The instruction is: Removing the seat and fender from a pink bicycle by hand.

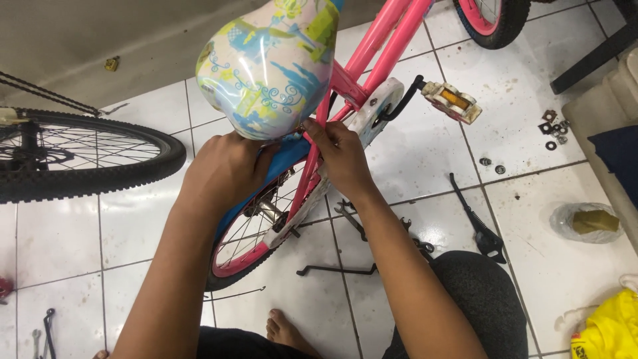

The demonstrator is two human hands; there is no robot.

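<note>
A small pink bicycle frame (389, 36) stands on a white tiled floor, seen from above. Its saddle (269, 63) is wrapped in glossy plastic with a pale blue and green print. My left hand (226, 169) rests on the blue rear mudguard (282, 159) just under the saddle. My right hand (339, 156) pinches something small at the frame below the saddle's nose; what it grips is hidden by the fingers. The rear wheel (249, 246) with a pink rim sits between my arms. A white pedal (453, 101) sticks out to the right.
A larger black-tyred wheel (86, 159) lies at the left. A black kickstand (478, 223) and wrenches (352, 219) lie on the tiles, with loose nuts and washers (553, 126) at the right. A plastic bag (588, 223) and a yellow cloth (611, 329) sit at the right. My bare foot (286, 332) is below.
</note>
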